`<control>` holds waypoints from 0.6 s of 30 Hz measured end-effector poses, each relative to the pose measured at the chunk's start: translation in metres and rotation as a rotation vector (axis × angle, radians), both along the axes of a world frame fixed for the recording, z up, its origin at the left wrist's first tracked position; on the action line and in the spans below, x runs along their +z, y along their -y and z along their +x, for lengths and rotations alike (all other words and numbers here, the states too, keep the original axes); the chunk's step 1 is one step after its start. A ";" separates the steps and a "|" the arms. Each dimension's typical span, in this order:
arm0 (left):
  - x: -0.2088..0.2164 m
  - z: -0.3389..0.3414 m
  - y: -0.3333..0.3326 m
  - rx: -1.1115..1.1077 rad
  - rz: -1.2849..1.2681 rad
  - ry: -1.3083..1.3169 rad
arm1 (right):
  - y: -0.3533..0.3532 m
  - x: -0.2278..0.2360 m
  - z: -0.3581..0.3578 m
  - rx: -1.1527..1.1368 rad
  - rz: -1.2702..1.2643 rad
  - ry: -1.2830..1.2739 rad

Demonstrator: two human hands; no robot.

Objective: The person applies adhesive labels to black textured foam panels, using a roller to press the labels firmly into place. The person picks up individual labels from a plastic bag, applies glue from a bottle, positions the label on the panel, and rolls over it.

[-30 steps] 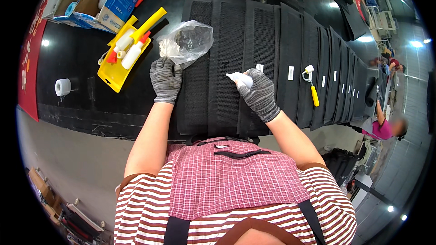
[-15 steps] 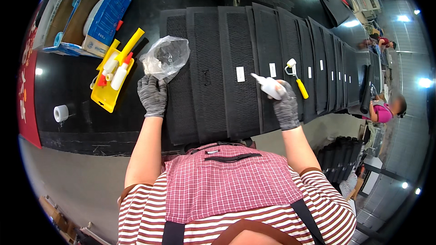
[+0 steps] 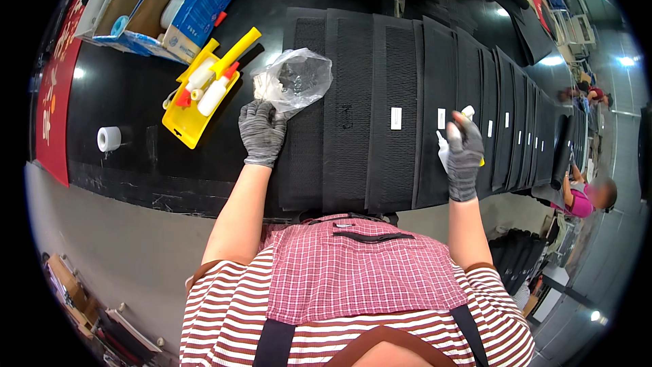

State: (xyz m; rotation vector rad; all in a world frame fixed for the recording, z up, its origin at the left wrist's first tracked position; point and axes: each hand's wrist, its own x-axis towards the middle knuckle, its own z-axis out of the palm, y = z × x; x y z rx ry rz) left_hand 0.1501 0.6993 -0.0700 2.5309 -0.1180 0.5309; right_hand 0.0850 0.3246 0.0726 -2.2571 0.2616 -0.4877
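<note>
My left hand (image 3: 263,133), in a grey knit glove, has its fingers closed on the near edge of a clear plastic bag (image 3: 307,80) with small white pieces inside. My right hand (image 3: 465,160), gloved alike with bare fingertips, holds a white squeeze bottle (image 3: 443,152) against its left side, the narrow nozzle pointing away from me. Partly covered by that hand is a small roller (image 3: 468,111) with a yellow handle. Beneath lie overlapping black textured mats (image 3: 348,163) in a row, several bearing a white label (image 3: 396,118).
A yellow tray (image 3: 178,124) with bottles and a yellow-handled tool lies left of the bag. Beyond stands a blue cardboard box (image 3: 204,10) holding rolls; a white tape roll (image 3: 109,139) sits near the left edge. Other people work at the right and far right.
The view has shifted, so the table things sit further right. My right hand has moved right over the roller, and the bottle's nozzle has swung from leftward to away. My left hand still grips the bag.
</note>
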 end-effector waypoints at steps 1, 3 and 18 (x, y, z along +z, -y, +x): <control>0.002 -0.001 -0.001 0.005 -0.003 -0.017 | -0.034 0.014 0.022 0.134 -0.028 -0.031; 0.003 0.001 0.002 0.001 -0.026 -0.011 | -0.091 0.014 0.061 0.508 0.076 0.018; 0.012 0.004 0.007 -0.001 -0.120 -0.018 | -0.247 -0.161 0.228 0.497 -0.384 -1.367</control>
